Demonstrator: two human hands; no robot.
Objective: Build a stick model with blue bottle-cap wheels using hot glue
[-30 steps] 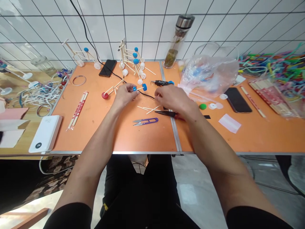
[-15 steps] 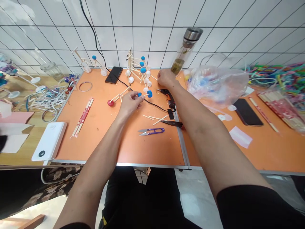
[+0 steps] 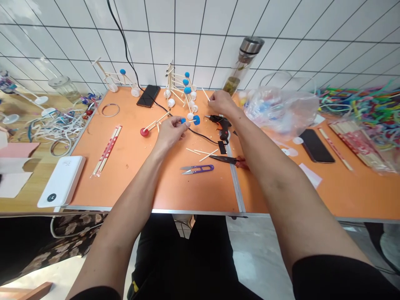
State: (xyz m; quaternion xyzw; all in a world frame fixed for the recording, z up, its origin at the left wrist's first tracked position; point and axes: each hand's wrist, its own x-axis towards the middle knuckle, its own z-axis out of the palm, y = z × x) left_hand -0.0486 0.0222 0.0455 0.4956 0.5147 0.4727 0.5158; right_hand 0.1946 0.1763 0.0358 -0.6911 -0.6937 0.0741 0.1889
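My left hand (image 3: 171,132) is closed on a short wooden stick with blue round pieces (image 3: 196,120) at its ends. Beyond its knuckles lies a stick frame with a red round piece (image 3: 144,132). My right hand (image 3: 224,104) pinches a thin wooden stick (image 3: 205,94), which points up and left from the fingertips. Just below that hand rests a black and orange glue gun (image 3: 222,125) on its side. A structure of sticks with blue and white round pieces (image 3: 186,90) stands behind the hands. Loose cut sticks (image 3: 208,155) lie nearer to me.
Purple thread snips (image 3: 200,168) and dark-jawed pliers (image 3: 226,159) lie in front. A lidded glass bottle (image 3: 239,66) stands against the tiled wall. To the right are a plastic bag (image 3: 281,108) and a phone (image 3: 317,146). A black cable (image 3: 200,134) crosses the orange table.
My right hand has gone from beside the glue gun to the back of the table, then drawn slightly back with a thin stick. My left hand keeps its hold on the blue-ended stick.
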